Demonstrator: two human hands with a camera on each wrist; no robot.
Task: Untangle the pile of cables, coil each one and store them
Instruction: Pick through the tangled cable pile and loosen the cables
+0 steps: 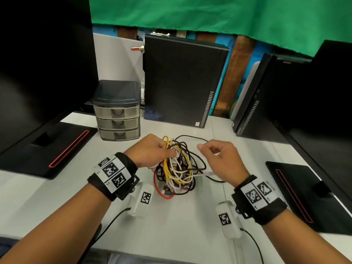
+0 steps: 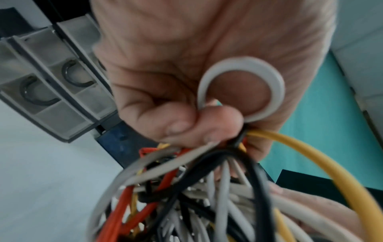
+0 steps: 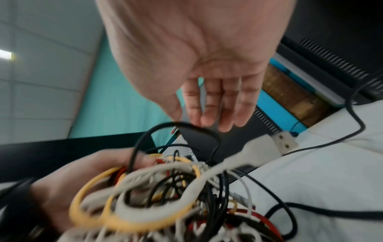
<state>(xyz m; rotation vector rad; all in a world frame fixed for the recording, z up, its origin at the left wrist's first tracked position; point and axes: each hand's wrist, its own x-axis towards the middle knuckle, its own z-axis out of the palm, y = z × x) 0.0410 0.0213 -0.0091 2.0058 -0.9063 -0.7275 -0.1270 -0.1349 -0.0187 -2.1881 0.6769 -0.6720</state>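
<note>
A tangled pile of cables [image 1: 178,169] in yellow, white, black and red lies mid-table. My left hand [image 1: 167,149] grips the top left of the pile; in the left wrist view its fingers [image 2: 182,127] curl round a bunch of strands, with a flat white cable loop [image 2: 240,88] over the palm. My right hand [image 1: 208,149] hovers just right of the pile with relaxed fingers [image 3: 209,104] and holds nothing. A thin black cable loop [image 3: 182,129] lies right below those fingertips. A white USB plug [image 3: 283,141] sticks out of the pile.
A small three-drawer unit [image 1: 118,113] stands behind the pile to the left. A black computer tower [image 1: 182,82] stands behind it, and a second tower [image 1: 253,96] at the right. Black monitor bases [image 1: 47,147] [image 1: 314,197] flank the work area.
</note>
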